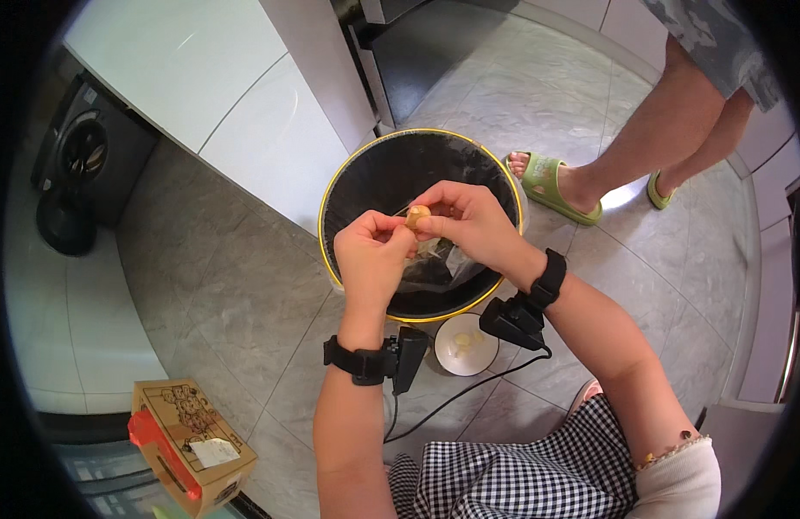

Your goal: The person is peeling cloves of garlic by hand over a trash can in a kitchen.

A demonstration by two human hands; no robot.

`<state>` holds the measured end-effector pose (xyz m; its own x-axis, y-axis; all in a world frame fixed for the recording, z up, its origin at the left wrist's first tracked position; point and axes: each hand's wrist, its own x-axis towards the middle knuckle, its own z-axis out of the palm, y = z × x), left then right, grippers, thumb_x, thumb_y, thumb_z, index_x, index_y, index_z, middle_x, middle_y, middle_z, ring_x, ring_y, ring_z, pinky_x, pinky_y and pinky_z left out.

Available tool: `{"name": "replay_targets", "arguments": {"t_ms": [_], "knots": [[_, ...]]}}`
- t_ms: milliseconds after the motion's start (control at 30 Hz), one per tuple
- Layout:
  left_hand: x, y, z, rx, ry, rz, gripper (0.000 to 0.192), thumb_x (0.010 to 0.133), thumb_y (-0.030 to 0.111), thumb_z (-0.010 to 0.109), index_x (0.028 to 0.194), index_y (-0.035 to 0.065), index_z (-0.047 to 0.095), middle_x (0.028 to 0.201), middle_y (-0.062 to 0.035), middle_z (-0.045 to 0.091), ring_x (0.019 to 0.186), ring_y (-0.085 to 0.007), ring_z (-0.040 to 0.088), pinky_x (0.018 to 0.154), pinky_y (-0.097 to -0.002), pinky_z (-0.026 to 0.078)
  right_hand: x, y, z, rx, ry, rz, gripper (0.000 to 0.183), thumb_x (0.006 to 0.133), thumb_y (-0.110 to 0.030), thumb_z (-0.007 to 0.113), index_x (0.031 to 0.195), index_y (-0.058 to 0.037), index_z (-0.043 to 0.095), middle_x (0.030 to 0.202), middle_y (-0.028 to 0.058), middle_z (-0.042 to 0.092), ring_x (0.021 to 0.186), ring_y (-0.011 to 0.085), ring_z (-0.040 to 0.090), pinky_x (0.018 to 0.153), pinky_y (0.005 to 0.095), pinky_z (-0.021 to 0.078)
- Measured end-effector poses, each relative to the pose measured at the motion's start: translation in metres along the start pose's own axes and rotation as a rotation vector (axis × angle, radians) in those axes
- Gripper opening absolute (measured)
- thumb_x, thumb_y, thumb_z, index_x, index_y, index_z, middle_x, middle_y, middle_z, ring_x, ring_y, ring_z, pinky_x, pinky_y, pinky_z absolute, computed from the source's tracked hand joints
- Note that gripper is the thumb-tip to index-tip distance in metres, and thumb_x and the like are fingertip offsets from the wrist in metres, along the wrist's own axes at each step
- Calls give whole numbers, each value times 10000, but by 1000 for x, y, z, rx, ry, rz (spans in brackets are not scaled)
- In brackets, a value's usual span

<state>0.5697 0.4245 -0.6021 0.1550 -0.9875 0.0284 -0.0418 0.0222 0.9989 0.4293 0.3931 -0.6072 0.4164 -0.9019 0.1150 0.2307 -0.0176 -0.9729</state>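
Over a round black trash bin (421,313) with a yellow rim, both of my hands meet at a small tan garlic clove (417,216). My right hand (474,224) pinches the clove between thumb and fingers. The fingertips of my left hand (377,250) are pressed together at its left side; whether they grip the clove or a bit of its skin is hard to tell. Inside the bin lie a clear plastic bag and pale scraps (429,248). A white bowl (461,363) with several pale peeled cloves (463,340) rests on the floor, just below the bin in view.
Another person's leg (659,123) and green slipper (559,188) are close to the bin's right side. A printed cardboard box (192,434) stands at lower left. White cabinet panels (244,97) border the bin at upper left. A black cable (465,392) hangs between my wrist-worn devices.
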Motion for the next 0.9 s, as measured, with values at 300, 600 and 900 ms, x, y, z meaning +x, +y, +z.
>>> {"name": "replay_targets", "arguments": {"t_ms": [300,600,900], "knots": [[4,-4,-1,-468,-12,-158,40,782,15,567,791,-23,580,724,-62,599,574,-72,544,525,-192,467,1,3,2,-1,73,-94,127,739,-22,629,842,9,563,784,42,608,703,87,577,645,210,473],[1,-3,4,-234,-87,-94,193,777,83,621,940,-20,609,773,-24,603,627,-45,505,547,-170,413,-4,2,6,-342,319,-227,177,653,41,676,765,13,541,797,50,598,708,97,584,618,215,497],[2,-16,3,10,-25,102,89,764,14,591,829,-35,627,742,-36,606,630,-53,523,576,-176,420,-5,4,6,-506,266,-294,177,633,33,683,718,8,529,717,62,553,627,123,573,570,226,498]]}}
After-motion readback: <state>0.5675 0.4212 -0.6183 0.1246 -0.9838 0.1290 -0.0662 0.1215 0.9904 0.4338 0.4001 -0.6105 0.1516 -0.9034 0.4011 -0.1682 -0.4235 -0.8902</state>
